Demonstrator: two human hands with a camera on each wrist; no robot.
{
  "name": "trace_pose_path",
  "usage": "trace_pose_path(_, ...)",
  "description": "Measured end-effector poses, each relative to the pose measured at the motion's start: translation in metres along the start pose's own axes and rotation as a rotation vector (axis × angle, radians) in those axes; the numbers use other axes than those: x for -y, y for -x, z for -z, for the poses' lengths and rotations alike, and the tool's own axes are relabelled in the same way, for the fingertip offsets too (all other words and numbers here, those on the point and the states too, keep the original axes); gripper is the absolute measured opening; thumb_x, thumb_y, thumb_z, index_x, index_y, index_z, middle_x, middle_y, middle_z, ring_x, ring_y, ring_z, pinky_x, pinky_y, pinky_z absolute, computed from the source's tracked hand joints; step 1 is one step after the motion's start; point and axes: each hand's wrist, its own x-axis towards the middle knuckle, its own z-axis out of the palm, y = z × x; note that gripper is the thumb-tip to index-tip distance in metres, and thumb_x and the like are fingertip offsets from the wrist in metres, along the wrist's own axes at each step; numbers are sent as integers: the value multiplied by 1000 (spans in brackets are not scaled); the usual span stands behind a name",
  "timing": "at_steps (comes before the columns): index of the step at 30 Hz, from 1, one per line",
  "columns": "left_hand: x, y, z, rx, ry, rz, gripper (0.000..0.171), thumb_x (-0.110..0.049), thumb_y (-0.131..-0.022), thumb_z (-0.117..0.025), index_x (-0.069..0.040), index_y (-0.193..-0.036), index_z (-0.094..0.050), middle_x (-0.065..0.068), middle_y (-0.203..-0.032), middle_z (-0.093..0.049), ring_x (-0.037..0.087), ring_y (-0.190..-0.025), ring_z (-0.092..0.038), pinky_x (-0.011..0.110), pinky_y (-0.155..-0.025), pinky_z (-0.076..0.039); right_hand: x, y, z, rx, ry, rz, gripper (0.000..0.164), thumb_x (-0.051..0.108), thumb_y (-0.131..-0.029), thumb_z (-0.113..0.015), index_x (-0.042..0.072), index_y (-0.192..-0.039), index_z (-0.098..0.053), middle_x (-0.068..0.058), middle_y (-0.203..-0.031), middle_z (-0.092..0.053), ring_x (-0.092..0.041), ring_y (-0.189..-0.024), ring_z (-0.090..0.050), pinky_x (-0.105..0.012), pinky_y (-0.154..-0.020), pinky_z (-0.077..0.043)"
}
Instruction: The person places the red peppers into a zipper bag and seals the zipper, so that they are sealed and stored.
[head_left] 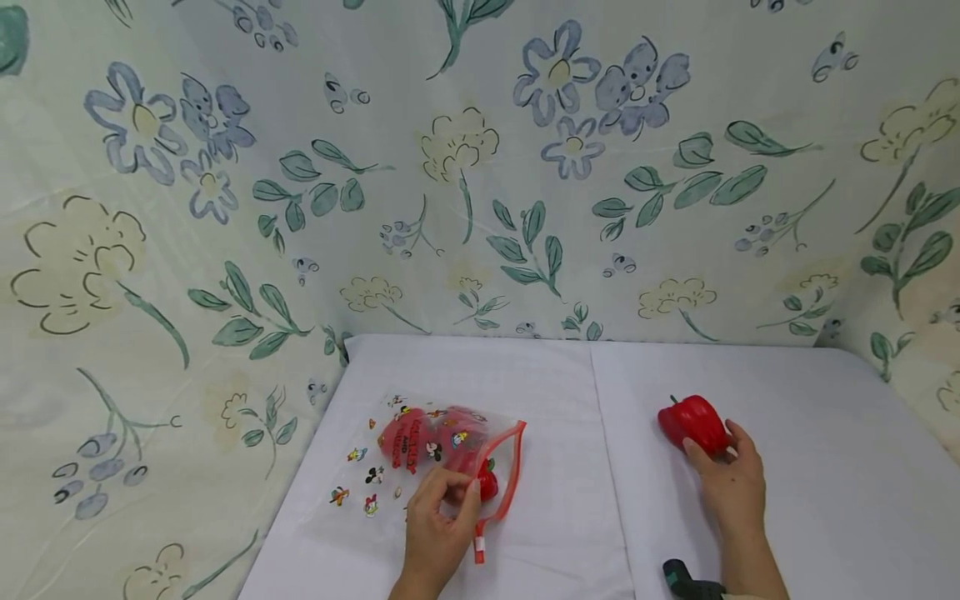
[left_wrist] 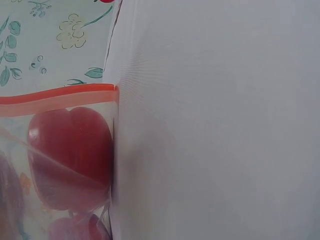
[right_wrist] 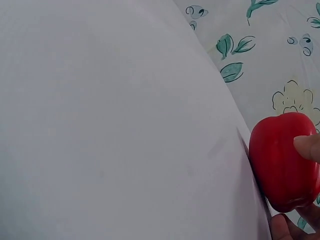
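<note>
A clear zip bag [head_left: 352, 529] with a red zip edge and small cartoon prints lies on the left of the table, its mouth facing right and held apart. Inside it are several red bell peppers [left_wrist: 70, 155], one of them close to the mouth. My left hand [head_left: 438, 529] pinches the near side of the bag at the mouth. Over on the right, another red bell pepper [head_left: 693, 423] is on the table with its green stem pointing away. My right hand [head_left: 735, 492] grips that pepper, thumb on one side and fingers on the other.
A white cloth [head_left: 555, 433] with a crease down its middle covers the table. Behind and to the left hangs a floral curtain [head_left: 465, 250]. A dark strap-like device [head_left: 686, 581] sits by the right wrist.
</note>
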Motion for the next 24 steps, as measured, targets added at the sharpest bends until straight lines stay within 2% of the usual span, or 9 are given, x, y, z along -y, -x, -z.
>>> trace_pose_path(12, 1, 0, 0, -4, -1, -9, 21, -8, -89, -77, -26, -89, -66, -16, -83, -57, 4, -78, -57, 22, -69, -54, 4, -2, -3, 23, 18, -2, 93, 36, -95, -70, 21, -165, -11, -22, -169, -18, -50, -152, -22, -70, -106, -40)
trace_pose_path(19, 3, 0, 0, -2, 2, -18, 23, -7, -88, -77, -27, -89, -66, -16, -83, -57, 4, -78, -57, 21, -70, -54, 1, -3, -5, 3, 37, 23, 89, 35, -95, -69, 16, -164, -16, -24, -166, -23, -50, -150, -26, -70, -106, -40)
trace_pose_path(24, 4, 0, -1, -11, 5, -49, 22, -7, -88, -77, -27, -89, -66, -17, -83, -57, 3, -78, -57, 21, -69, -54, 0, -4, -6, -4, 37, 13, 88, 40, -96, -68, 12, -163, -17, -25, -165, -25, -50, -149, -28, -69, -107, -40)
